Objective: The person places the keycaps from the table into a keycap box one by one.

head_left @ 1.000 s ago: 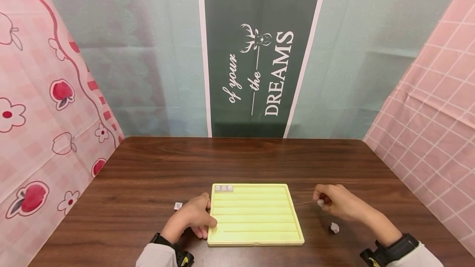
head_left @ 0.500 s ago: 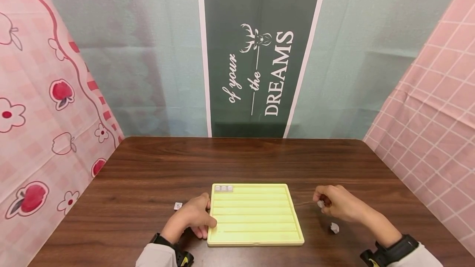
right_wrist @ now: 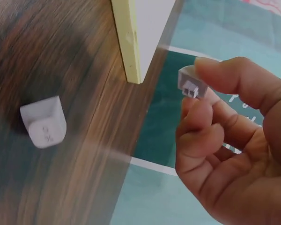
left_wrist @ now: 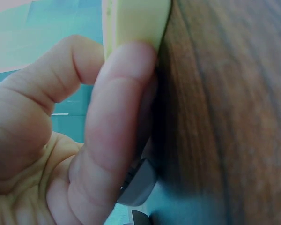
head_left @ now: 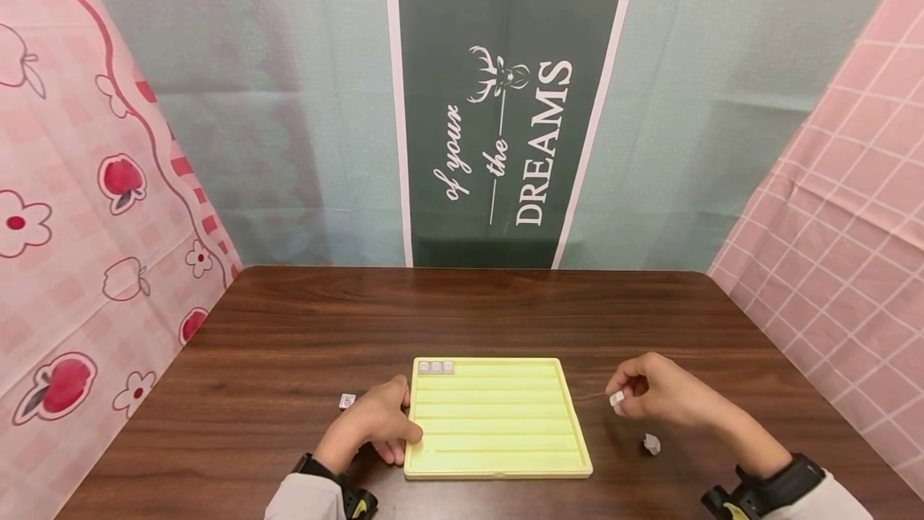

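My left hand [head_left: 386, 417] grips the left edge of a pale yellow tray [head_left: 498, 474], thumb over the rim. In the left wrist view, thumb and finger pinch the edge of the tray. Three white keycaps sit side by side in its far-left groove, the nearest to the corner being a keycap [head_left: 424, 367]. My right hand [head_left: 660, 392] holds another white keycap [right_wrist: 192, 83] between thumb and fingers, right of the tray. Its hollow underside with the stem shows in the right wrist view. Below that hand, a loose keycap [right_wrist: 46, 123] with a dark marking lies on the wood.
One more keycap [head_left: 347, 400] lies on the brown wooden table [head_left: 303, 319] just left of my left hand. Several long grooves run across the tray. A green printed cloth [head_left: 505, 22] hangs behind the table, with pink cloths on both sides.
My right hand has risen slightly, and the keycap in its fingers has turned and shifted a little left. My left hand and the tray stay put.
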A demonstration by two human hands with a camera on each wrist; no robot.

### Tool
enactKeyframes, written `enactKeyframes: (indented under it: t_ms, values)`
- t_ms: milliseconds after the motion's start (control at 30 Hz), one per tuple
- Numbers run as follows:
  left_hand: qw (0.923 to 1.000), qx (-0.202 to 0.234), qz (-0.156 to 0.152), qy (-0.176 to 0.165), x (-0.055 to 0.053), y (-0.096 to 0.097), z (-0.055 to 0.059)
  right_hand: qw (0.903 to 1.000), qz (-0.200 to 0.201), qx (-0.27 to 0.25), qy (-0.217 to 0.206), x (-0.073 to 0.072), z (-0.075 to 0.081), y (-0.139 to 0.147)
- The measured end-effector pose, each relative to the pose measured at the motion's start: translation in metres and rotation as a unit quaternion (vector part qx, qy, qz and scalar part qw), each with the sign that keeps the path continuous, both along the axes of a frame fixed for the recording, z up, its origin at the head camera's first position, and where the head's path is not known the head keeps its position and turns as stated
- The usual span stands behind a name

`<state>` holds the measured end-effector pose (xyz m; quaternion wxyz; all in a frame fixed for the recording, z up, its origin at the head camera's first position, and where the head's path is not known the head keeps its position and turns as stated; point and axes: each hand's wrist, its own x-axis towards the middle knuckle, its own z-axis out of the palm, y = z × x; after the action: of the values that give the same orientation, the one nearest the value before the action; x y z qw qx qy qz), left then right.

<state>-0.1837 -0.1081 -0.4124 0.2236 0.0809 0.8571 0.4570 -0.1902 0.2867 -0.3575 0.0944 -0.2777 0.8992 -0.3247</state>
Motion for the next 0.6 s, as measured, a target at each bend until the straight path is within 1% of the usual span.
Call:
enactKeyframes:
  t_ms: [167, 233, 400, 600]
  values:
    - [1.0, 0.004, 0.001, -0.002, 0.0, 0.0, 0.001, 0.9976, -0.026, -0.046, -0.043, 0.0, -0.002, -0.003]
    - [1.0, 0.003, 0.002, -0.003, 0.0, 0.001, 0.001, 0.9956, -0.039, -0.067, -0.053, 0.0, -0.003, -0.005]
    - [1.0, 0.002, 0.003, -0.006, 0.0, 0.001, 0.001, 0.9886, -0.066, -0.124, -0.056, 0.001, -0.006, -0.009]
    - [0.9999, 0.007, 0.004, -0.009, 0.0, 0.0, -0.001, 0.9763, -0.104, -0.178, -0.066, 0.001, -0.013, -0.014]
